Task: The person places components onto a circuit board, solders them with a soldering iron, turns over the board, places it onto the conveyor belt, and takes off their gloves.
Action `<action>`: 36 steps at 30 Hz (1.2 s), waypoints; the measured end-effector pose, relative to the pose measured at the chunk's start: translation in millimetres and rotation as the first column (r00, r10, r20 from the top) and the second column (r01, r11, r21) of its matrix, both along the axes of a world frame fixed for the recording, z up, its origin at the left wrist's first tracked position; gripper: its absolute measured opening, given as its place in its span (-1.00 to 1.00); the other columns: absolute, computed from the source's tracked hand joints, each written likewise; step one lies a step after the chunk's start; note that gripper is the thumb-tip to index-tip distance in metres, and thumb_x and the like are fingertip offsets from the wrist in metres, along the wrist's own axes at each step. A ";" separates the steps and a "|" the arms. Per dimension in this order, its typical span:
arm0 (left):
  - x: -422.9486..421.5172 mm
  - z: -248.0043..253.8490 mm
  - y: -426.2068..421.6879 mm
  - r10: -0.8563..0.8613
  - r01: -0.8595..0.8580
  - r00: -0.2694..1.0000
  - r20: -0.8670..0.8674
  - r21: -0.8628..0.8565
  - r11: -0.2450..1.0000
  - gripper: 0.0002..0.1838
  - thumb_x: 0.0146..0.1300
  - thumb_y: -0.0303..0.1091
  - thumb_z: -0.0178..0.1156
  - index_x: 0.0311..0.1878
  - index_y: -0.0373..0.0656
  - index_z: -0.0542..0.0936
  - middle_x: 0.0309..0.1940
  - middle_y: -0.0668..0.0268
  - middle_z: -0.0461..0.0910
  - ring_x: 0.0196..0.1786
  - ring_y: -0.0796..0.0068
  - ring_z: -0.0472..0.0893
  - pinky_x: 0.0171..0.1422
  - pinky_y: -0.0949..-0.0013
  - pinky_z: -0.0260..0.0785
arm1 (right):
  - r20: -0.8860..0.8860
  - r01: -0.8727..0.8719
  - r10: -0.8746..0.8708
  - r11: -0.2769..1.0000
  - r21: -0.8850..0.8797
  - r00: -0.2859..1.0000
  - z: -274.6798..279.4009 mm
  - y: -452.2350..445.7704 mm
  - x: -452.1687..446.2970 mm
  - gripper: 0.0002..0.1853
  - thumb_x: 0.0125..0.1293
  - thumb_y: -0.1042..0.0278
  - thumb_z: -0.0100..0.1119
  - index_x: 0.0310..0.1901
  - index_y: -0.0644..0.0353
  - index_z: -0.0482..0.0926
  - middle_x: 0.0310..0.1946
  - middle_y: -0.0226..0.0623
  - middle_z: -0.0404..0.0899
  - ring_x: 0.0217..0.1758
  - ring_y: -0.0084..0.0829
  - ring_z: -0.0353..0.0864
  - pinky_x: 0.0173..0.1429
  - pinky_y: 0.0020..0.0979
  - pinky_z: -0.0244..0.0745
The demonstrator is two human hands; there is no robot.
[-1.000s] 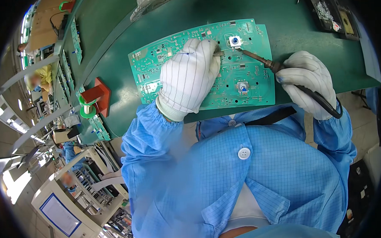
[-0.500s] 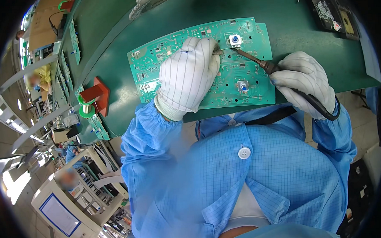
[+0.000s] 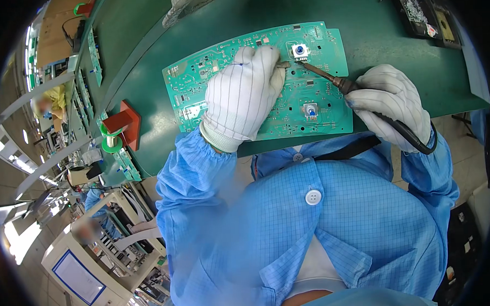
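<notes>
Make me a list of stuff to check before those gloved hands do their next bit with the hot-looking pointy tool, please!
1. Right hand has a grip on the soldering iron: ok, fingers are around its handle.
2. Circuit board is lying on the green table: ok.
3. Iron's tip is near the upper blue-topped part: ok, it points just below it. Touching the board: cannot tell.
4. Left hand is well away from the tip: not ok, I'd say; its fingertips are close by.
5. Both hands are gloved: ok.
6. Iron is hot: cannot tell; heat doesn't show.
</notes>
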State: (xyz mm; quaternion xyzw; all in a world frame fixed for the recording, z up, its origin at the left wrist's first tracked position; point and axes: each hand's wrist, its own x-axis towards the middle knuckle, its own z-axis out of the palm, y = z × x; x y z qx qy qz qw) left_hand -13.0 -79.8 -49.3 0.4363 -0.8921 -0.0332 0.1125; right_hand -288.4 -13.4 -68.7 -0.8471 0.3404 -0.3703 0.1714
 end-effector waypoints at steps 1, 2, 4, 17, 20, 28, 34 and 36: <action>1.0 -0.8 -0.4 -0.001 0.001 1.000 0.000 0.001 1.000 -0.80 0.25 -0.22 0.30 -0.15 -0.03 0.54 -0.37 0.22 0.55 -0.50 0.24 0.62 -0.47 0.26 0.50 | 0.001 -0.001 0.001 1.000 -0.002 1.000 -0.2 0.1 0.8 -0.61 0.04 0.46 0.44 -0.03 0.08 0.71 -0.21 -0.25 0.63 -0.13 -0.22 0.63 -0.04 -0.26 0.55; 1.4 -2.2 -1.1 -0.015 0.015 1.000 -0.013 -0.027 1.000 -0.81 0.25 -0.24 0.29 -0.16 -0.05 0.53 -0.37 0.21 0.55 -0.50 0.24 0.62 -0.48 0.26 0.50 | 0.001 0.001 -0.001 1.000 -0.001 1.000 0.1 0.2 1.0 -0.61 0.04 0.46 0.44 -0.03 0.08 0.71 -0.21 -0.25 0.63 -0.13 -0.22 0.63 -0.04 -0.26 0.55; 2.2 -2.7 -0.8 -0.030 0.028 0.999 -0.024 -0.053 0.998 -0.82 0.25 -0.26 0.28 -0.18 -0.06 0.52 -0.37 0.20 0.55 -0.51 0.24 0.62 -0.50 0.26 0.49 | 0.005 0.008 -0.008 1.000 -0.004 1.000 1.1 0.4 1.8 -0.63 0.03 0.47 0.43 -0.04 0.10 0.71 -0.22 -0.26 0.64 -0.14 -0.22 0.64 -0.03 -0.26 0.54; 3.2 1.3 1.7 -0.032 0.033 0.999 0.038 -0.025 0.999 -0.82 0.31 -0.22 0.25 -0.14 -0.05 0.53 -0.35 0.18 0.55 -0.50 0.24 0.63 -0.49 0.27 0.49 | 0.043 0.005 -0.006 0.999 0.040 0.999 2.2 -1.1 -1.4 -0.69 0.07 0.44 0.40 -0.09 0.14 0.72 -0.24 -0.23 0.68 -0.14 -0.20 0.65 -0.02 -0.24 0.55; 4.7 1.6 2.0 -0.039 0.040 0.999 0.030 -0.022 0.999 -0.82 0.32 -0.20 0.25 -0.13 -0.04 0.54 -0.34 0.19 0.56 -0.50 0.24 0.63 -0.49 0.27 0.49 | 0.015 0.004 -0.004 1.000 0.023 1.000 0.3 0.0 -0.9 -0.68 0.09 0.45 0.41 -0.07 0.13 0.72 -0.22 -0.23 0.67 -0.13 -0.21 0.64 -0.02 -0.25 0.55; 4.8 -1.6 1.1 -0.036 0.036 0.999 -0.008 -0.049 0.998 -0.81 0.28 -0.23 0.27 -0.15 -0.06 0.53 -0.38 0.18 0.57 -0.51 0.23 0.63 -0.50 0.26 0.49 | 0.031 0.031 -0.031 0.999 0.010 0.999 3.9 2.8 -0.2 -0.67 0.02 0.46 0.42 -0.09 0.12 0.72 -0.27 -0.22 0.64 -0.16 -0.21 0.63 -0.04 -0.25 0.54; 4.7 -1.3 0.7 -0.024 0.022 0.999 -0.034 -0.043 0.999 -0.84 0.27 -0.29 0.26 -0.19 -0.10 0.51 -0.40 0.16 0.58 -0.51 0.19 0.64 -0.49 0.25 0.51 | 0.055 0.042 -0.042 0.999 0.000 0.998 3.4 2.6 -0.8 -0.66 -0.01 0.46 0.42 -0.12 0.15 0.72 -0.29 -0.20 0.63 -0.20 -0.19 0.63 -0.07 -0.23 0.54; 6.0 0.2 0.3 -0.020 0.019 0.999 -0.049 -0.006 1.000 -0.84 0.28 -0.29 0.24 -0.16 -0.12 0.52 -0.36 0.15 0.63 -0.47 0.19 0.67 -0.47 0.25 0.52 | 0.074 0.020 -0.020 1.000 -0.001 0.997 4.2 2.0 -3.4 -0.67 0.00 0.46 0.40 -0.12 0.17 0.72 -0.30 -0.20 0.63 -0.20 -0.18 0.62 -0.08 -0.22 0.55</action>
